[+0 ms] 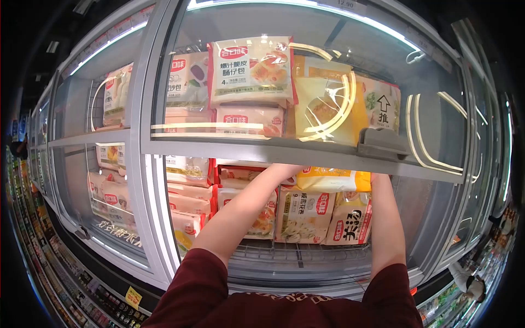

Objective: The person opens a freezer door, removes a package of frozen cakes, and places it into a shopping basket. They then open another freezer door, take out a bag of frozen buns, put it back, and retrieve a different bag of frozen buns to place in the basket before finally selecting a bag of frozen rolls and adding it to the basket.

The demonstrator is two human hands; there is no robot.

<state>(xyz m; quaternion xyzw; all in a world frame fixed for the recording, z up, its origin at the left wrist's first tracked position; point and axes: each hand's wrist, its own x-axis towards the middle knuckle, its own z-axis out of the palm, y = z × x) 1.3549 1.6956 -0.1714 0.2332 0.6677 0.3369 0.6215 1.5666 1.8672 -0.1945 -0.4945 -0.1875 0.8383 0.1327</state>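
At the far left, behind a glass pane, packs of frozen buns [111,199] stand in the freezer case. Right of the grey upright [146,120], more pink-and-white bags [188,205] lie stacked, and a sausage-bun bag [251,74] sits high behind the upper glass.

From here the left arm, in a maroon sleeve [191,281], slants in through the gap under the grey rail [246,151]. The left hand [292,170] is at the left end of a yellow-and-white pack [334,180]; the rail covers its fingers, so I can't tell how far they are open or whether they grip. Below the pack stands a flower-roll bag [304,216], and right of that a bag with bold black characters [350,221], both above the wire shelf [298,255].

The yellow pack lies between the two hands, its top cut off from sight by the rail. At its right end is the right hand [379,177], seemingly against the edge; its fingers are hidden too, so their spread and hold stay unknown to me.

To handle it well, I'd keep even support at both ends, hold the pack level and low beneath the rail and its grey handle [384,143], and keep the wrists off the metal edge and the bags below undisturbed.
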